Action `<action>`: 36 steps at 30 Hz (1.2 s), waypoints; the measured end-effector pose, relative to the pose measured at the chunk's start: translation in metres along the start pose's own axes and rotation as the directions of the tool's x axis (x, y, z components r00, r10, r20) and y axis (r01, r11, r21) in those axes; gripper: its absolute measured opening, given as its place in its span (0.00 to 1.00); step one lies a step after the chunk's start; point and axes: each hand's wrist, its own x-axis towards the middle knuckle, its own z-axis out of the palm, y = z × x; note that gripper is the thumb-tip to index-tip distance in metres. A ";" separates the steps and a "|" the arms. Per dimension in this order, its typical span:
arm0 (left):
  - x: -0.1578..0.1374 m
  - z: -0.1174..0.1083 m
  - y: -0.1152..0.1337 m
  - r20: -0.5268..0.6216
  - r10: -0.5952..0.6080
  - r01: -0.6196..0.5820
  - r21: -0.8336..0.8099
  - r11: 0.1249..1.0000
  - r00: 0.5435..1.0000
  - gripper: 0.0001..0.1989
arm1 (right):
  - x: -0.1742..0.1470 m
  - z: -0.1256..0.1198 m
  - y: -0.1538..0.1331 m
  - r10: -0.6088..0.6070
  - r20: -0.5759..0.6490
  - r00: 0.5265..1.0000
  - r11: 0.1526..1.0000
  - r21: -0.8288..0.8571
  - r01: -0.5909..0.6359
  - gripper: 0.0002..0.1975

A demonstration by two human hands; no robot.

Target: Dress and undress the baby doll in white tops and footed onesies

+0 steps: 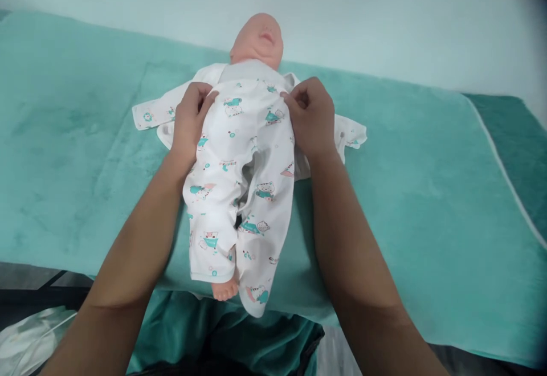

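Observation:
A baby doll [258, 37] lies on its back, head away from me. White printed baby trousers [260, 148] cover it from the chest down to the legs. One foot [224, 290] shows at the left cuff; the other is hidden in the longer right leg. My left hand [191, 117] pinches the waistband's left corner. At the opposite corner, my right hand [311, 114] grips the waistband between thumb and fingers. Beneath lies an open white printed baby top [156, 113], its sleeves spread to both sides.
A green cloth [419, 193] covers the table, with a darker green piece [513, 142] at the right. Behind stands a pale wall [363, 17]. Green fabric [183, 330] hangs below the near edge, and a whitish bundle [32, 336] sits at lower left.

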 end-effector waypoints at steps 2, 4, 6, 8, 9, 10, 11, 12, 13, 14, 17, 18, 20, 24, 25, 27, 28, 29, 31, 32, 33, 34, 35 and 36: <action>-0.003 -0.008 0.008 0.020 0.105 -0.106 0.094 0.990 0.994 0.18 | -0.003 -0.003 -0.005 -0.053 -0.007 0.999 0.998 0.032 0.054 0.12; 0.000 -0.016 0.014 0.065 0.251 -0.259 0.194 0.946 0.966 0.16 | -0.006 -0.006 -0.008 -0.137 0.011 0.990 0.989 0.065 0.136 0.11; 0.006 -0.019 0.018 0.147 0.305 -0.331 0.220 0.917 0.941 0.15 | -0.006 -0.008 -0.007 -0.190 0.065 0.980 0.979 0.094 0.184 0.12; 0.013 -0.019 0.021 0.199 0.224 -0.266 0.224 0.938 0.954 0.14 | -0.003 -0.007 -0.001 -0.186 0.115 0.976 0.979 0.109 0.174 0.15; 0.017 -0.018 0.022 0.198 0.158 -0.206 0.251 0.946 0.967 0.13 | -0.002 -0.005 0.002 -0.175 0.126 0.977 0.981 0.108 0.162 0.16; 0.022 -0.016 0.023 0.175 0.097 -0.147 0.300 0.943 0.980 0.12 | 0.000 -0.004 0.005 -0.164 0.117 0.980 0.983 0.099 0.153 0.16; 0.027 -0.014 0.024 0.142 0.051 -0.100 0.359 0.928 0.989 0.10 | 0.002 -0.002 0.008 -0.149 0.095 0.984 0.987 0.079 0.142 0.16; 0.033 -0.011 0.024 0.106 0.015 -0.059 0.419 0.906 0.994 0.08 | 0.004 -0.001 0.011 -0.129 0.065 0.990 0.991 0.052 0.126 0.17; 0.039 -0.009 0.023 0.075 -0.013 -0.024 0.466 0.884 0.997 0.07 | 0.006 0.001 0.014 -0.104 0.034 0.994 0.994 0.018 0.104 0.17; 0.044 -0.006 0.022 0.049 -0.034 0.005 0.495 0.869 0.998 0.06 | 0.009 0.002 0.016 -0.078 0.003 0.997 0.997 -0.016 0.078 0.16; 0.052 0.000 0.015 0.004 -0.068 0.058 0.475 0.878 0.998 0.08 | 0.017 0.006 0.022 -0.027 -0.053 0.998 0.995 -0.096 0.022 0.14; 0.050 0.002 0.012 0.003 -0.058 0.051 0.425 0.904 0.998 0.08 | 0.019 0.007 0.023 -0.025 -0.056 0.998 0.994 -0.109 0.019 0.14; 0.042 0.003 0.006 -0.007 0.008 -0.005 0.290 0.957 1.000 0.05 | 0.020 0.009 0.023 -0.043 -0.042 0.998 0.994 -0.104 0.039 0.12; 0.021 -0.001 0.001 0.026 0.193 -0.193 0.259 0.946 0.981 0.09 | 0.013 0.009 0.013 -0.122 -0.018 0.992 0.992 -0.012 0.122 0.07; 0.017 -0.002 0.001 0.035 0.210 -0.211 0.297 0.931 0.977 0.10 | 0.010 0.007 0.009 -0.134 -0.028 0.991 0.991 -0.004 0.134 0.06; 0.010 -0.006 0.005 0.011 0.201 -0.193 0.345 0.918 0.979 0.09 | 0.004 0.002 0.002 -0.131 -0.062 0.989 0.991 -0.025 0.130 0.05; 0.006 -0.009 0.008 -0.004 0.187 -0.174 0.353 0.919 0.982 0.09 | 0.001 -0.001 -0.001 -0.115 -0.079 0.990 0.993 -0.044 0.112 0.05; 0.002 -0.012 0.011 -0.003 0.171 -0.159 0.353 0.922 0.985 0.07 | -0.002 -0.005 -0.003 -0.087 -0.091 0.992 0.995 -0.060 0.081 0.05; -0.009 -0.019 0.018 0.039 0.100 -0.107 0.343 0.933 0.994 0.06 | -0.006 -0.010 -0.007 0.003 -0.079 0.997 0.998 -0.069 -0.009 0.07; -0.014 -0.024 0.021 0.086 0.047 -0.073 0.339 0.938 0.995 0.06 | -0.007 -0.012 -0.008 0.060 -0.051 0.997 0.996 -0.067 -0.064 0.08; -0.020 -0.028 0.022 0.150 -0.005 -0.046 0.333 0.942 0.989 0.05 | -0.008 -0.013 -0.008 0.119 -0.015 0.993 0.991 -0.066 -0.120 0.11; -0.024 -0.032 0.024 0.226 -0.048 -0.028 0.322 0.946 0.973 0.04 | -0.010 -0.014 -0.009 0.173 0.025 0.985 0.983 -0.064 -0.172 0.13; -0.028 -0.036 0.025 0.303 -0.078 -0.017 0.298 0.954 0.950 0.04 | -0.011 -0.014 -0.009 0.220 0.063 0.973 0.975 -0.055 -0.217 0.15; -0.031 -0.039 0.026 0.371 -0.092 -0.009 0.262 0.965 0.924 0.05 | -0.012 -0.014 -0.009 0.262 0.098 0.960 0.965 -0.032 -0.260 0.16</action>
